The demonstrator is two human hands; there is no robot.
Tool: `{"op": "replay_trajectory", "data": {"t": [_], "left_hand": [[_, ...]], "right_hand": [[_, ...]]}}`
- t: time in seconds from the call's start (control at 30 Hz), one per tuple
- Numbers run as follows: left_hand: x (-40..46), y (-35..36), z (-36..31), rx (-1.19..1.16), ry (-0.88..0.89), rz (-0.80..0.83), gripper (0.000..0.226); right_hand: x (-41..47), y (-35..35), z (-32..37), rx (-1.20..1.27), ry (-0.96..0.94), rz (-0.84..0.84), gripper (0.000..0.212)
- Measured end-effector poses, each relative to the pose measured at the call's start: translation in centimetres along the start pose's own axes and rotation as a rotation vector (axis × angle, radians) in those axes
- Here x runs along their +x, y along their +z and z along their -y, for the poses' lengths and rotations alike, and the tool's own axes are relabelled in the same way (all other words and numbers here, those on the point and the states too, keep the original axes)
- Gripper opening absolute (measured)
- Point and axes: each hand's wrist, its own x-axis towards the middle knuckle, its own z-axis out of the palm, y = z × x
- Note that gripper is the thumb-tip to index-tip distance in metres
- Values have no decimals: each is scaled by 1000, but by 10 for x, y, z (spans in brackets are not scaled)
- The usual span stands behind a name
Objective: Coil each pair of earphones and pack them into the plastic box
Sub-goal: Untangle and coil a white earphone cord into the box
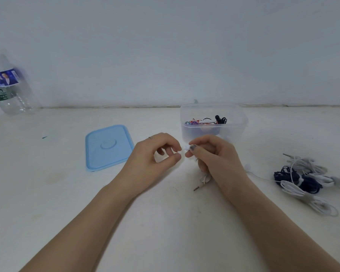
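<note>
My right hand grips a bundled pair of white earphones; the coil and its metal jack hang out below the fist. My left hand sits just to the left, thumb and forefinger pinching a small white end that sticks out of the right fist. Behind both hands stands the clear plastic box, open, with coloured and black earphones lying inside. A heap of white and dark blue earphones lies on the table to the right.
The box's blue lid lies flat left of my hands. A clear water bottle stands at the far left against the wall. The white table runs back to the wall behind the box.
</note>
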Motion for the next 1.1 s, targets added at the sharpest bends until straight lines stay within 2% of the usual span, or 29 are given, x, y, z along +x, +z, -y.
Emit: {"op": "replay_trajectory", "data": {"t": [0.53, 0.83, 1.1], "left_hand": [[-2, 2, -2, -44, -28, -11, 7], [0, 3, -4, 31, 93, -27, 8], [-1, 7, -5, -34, 78, -28, 6]], "right_hand": [[1, -2, -1, -7, -12, 66, 11], [4, -6, 3, 93, 44, 129, 15], [5, -8, 5, 151, 92, 179, 16]]}}
